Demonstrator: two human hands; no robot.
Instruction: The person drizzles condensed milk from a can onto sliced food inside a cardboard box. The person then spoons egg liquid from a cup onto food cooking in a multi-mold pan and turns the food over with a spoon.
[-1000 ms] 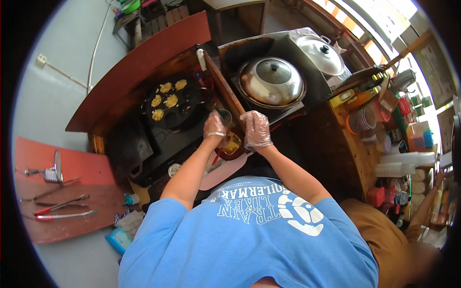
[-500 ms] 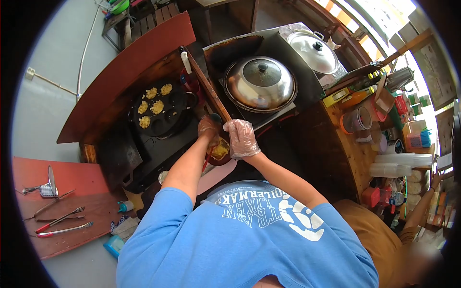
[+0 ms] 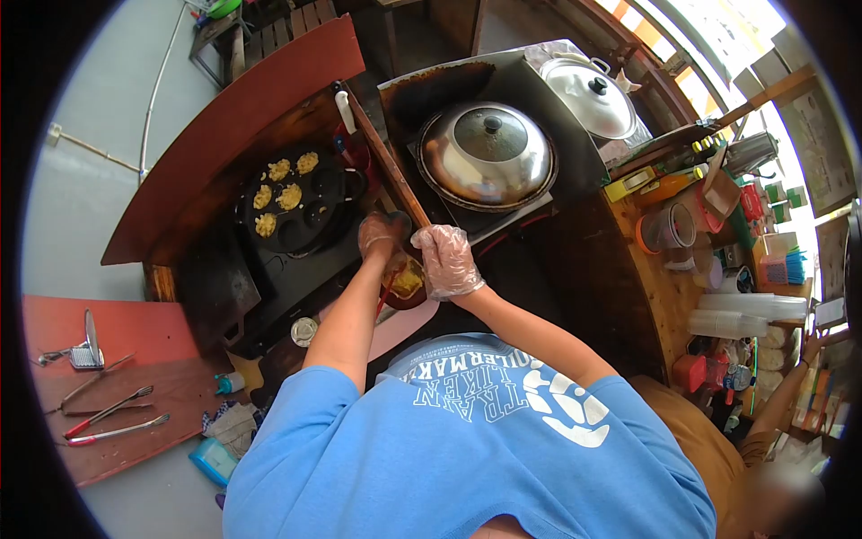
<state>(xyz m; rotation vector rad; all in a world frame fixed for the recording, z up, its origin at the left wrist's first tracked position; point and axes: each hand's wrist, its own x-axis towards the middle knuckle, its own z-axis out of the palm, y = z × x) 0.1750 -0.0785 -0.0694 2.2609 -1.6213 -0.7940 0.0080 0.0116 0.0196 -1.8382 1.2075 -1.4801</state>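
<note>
My left hand (image 3: 381, 237), in a clear plastic glove, is closed around something dark whose kind is hidden, between the griddle pan and the wooden partition. Close beside it, my gloved right hand (image 3: 446, 261) has its fingers curled at the near end of the wooden partition (image 3: 388, 160). Whether it grips the wood or something small does not show. Below and between both hands sits a bowl of yellow mixture (image 3: 409, 280), with a red handle (image 3: 386, 293) sticking out of it. Left of my hands, several lumpy yellow portions (image 3: 288, 197) lie in the round hollows of a black pan (image 3: 316, 235).
Right of the partition stands a wok with a domed metal lid (image 3: 489, 171). A second lidded pot (image 3: 588, 99) is behind it. Tongs (image 3: 117, 429) lie on a red shelf at left. Cups and bottles crowd a wooden counter (image 3: 648, 292) at right, near another person.
The view has shifted slightly, so the pan and shelf sit a little further left. Both hands stay at nearly the same spots beside the partition.
</note>
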